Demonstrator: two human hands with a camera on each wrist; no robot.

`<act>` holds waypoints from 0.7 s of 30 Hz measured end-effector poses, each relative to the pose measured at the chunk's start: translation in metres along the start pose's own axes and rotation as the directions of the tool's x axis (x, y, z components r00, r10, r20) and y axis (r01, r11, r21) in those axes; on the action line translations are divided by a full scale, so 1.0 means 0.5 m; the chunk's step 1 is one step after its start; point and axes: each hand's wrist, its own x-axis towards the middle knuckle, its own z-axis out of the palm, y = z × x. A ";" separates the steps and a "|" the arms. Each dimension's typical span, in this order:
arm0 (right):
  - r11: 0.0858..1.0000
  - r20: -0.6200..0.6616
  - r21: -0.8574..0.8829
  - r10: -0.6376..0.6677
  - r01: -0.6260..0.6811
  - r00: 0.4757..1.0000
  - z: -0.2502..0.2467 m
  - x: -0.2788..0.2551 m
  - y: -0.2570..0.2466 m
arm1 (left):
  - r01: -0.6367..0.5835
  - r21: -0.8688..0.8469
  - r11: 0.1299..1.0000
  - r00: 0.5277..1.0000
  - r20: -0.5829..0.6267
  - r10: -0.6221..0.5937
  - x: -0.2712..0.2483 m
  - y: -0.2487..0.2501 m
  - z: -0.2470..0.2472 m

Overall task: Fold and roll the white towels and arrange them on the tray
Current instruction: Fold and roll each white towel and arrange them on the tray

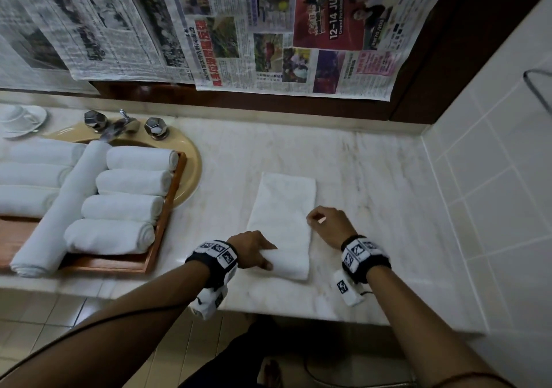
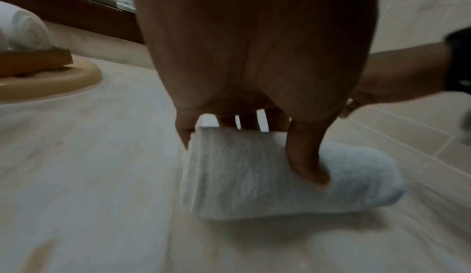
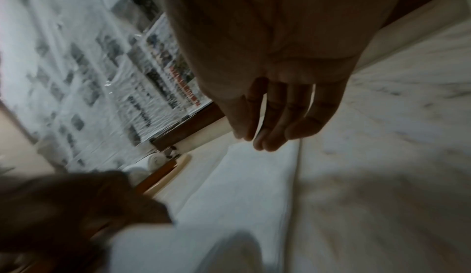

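A white towel (image 1: 283,208) lies folded into a long strip on the marble counter (image 1: 373,178), its near end turned over into a short roll (image 1: 291,263). My left hand (image 1: 267,257) grips that roll at its left end; in the left wrist view the thumb (image 2: 305,164) presses on the roll (image 2: 254,180) and the fingers curl behind it. My right hand (image 1: 315,219) hovers at the strip's right edge with relaxed fingers (image 3: 270,128), holding nothing. The wooden tray (image 1: 168,205) at left carries several rolled white towels (image 1: 122,208).
The tray sits over a beige sink (image 1: 192,163) with a chrome tap (image 1: 119,125). A cup and saucer (image 1: 21,119) stand at far left. Newspaper sheets (image 1: 268,29) cover the back wall. A tiled wall (image 1: 493,193) closes the right side.
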 end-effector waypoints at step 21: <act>0.981 0.048 -0.193 -0.026 0.035 0.998 0.104 -0.129 -0.007 | -0.067 0.452 0.889 0.830 -0.469 0.301 -0.067 0.023 0.128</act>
